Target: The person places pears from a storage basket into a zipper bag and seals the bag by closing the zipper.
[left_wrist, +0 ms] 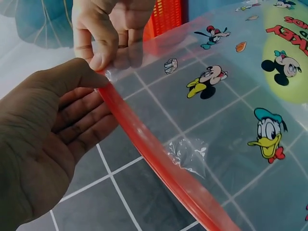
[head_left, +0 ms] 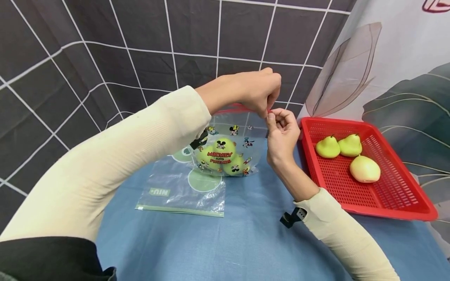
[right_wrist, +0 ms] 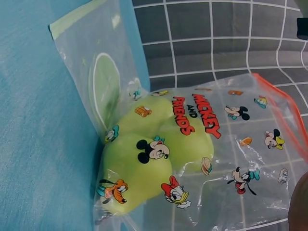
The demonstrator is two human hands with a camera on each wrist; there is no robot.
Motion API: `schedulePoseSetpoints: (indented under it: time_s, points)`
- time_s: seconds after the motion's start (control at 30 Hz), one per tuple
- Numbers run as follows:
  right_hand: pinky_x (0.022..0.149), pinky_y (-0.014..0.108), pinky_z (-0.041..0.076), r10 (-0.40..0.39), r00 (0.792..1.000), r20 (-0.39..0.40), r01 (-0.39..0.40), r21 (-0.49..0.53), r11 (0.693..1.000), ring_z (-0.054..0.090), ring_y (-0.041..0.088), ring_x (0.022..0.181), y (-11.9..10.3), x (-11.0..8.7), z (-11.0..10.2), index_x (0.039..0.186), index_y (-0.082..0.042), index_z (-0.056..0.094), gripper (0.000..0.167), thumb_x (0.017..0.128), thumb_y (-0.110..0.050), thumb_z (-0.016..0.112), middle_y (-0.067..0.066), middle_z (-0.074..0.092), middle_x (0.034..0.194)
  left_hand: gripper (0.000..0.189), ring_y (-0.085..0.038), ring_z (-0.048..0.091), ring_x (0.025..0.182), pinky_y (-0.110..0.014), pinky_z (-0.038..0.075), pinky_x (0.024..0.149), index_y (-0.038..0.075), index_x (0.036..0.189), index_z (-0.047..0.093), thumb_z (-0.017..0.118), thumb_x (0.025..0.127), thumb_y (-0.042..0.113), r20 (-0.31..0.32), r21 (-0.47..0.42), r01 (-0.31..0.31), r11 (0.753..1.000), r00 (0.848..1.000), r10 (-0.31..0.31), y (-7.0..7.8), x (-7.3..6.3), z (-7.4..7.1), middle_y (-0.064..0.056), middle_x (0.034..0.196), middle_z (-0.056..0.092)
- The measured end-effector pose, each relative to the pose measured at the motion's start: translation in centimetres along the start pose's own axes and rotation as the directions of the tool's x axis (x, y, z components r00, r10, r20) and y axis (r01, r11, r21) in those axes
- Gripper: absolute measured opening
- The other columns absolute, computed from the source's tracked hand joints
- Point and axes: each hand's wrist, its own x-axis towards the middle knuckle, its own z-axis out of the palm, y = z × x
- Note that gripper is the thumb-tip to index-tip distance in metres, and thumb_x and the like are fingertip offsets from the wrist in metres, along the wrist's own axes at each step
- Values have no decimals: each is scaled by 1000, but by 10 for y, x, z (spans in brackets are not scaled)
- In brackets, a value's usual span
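A clear zip bag (head_left: 254, 146) printed with cartoon characters stands upright, with several green fruits (right_wrist: 139, 159) at its bottom. Along its top runs a red zip strip (left_wrist: 144, 147). My left hand (head_left: 258, 89) pinches the right-hand end of that strip between thumb and fingers. Just below it, my right hand (head_left: 284, 138) pinches the same corner, thumb against a bent forefinger. The left wrist view has both hands' fingertips meeting at the strip's end. In the right wrist view only a dark edge of the right hand (right_wrist: 299, 204) shows at the border.
A second zip bag (head_left: 179, 195), with a green strip, lies flat on the blue tablecloth (head_left: 253, 234), partly behind the printed bag. To the right, a red basket (head_left: 334, 181) holds two green pears (head_left: 328, 147) and a paler round fruit (head_left: 365, 169). Dark tiled cloth (head_left: 197, 31) hangs behind.
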Motion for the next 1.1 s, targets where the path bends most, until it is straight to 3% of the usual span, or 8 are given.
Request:
schedulePoseSetpoints:
  time_s: [0.3,0.47,0.73,1.1]
  points:
    - [76,16,57,-16,1000,15,16,-11,1000,64,8,81,-1,1,-3,96,-18,71,29,104,10,71,-4,68,87,16,-19,51,113,-29,51,85,18,78,78,86,92,21,28,-11,43,999,999,-43,-5,-6,-3,7,89,66]
    - [75,17,59,-7,1000,-3,7,-14,1000,67,10,79,1,0,-4,96,-16,70,29,104,11,69,-3,68,84,15,-23,53,116,-33,53,90,16,80,81,86,93,21,42,-11,74,997,996,-73,-18,-14,1,6,87,69]
    - [75,18,59,-13,1000,9,13,-24,1000,69,12,81,3,1,-6,97,-18,70,28,105,9,69,-4,70,85,12,-20,62,93,-33,53,75,14,77,84,87,89,15,22,-55,106,993,994,-105,-50,-44,2,5,76,74]
    - [76,19,60,-14,1000,-4,14,-53,999,69,12,82,0,1,-9,98,-19,69,28,106,7,70,-4,70,86,14,-20,62,84,-34,51,71,15,80,85,89,93,17,50,-90,201,975,979,-197,-80,-87,2,4,75,77]
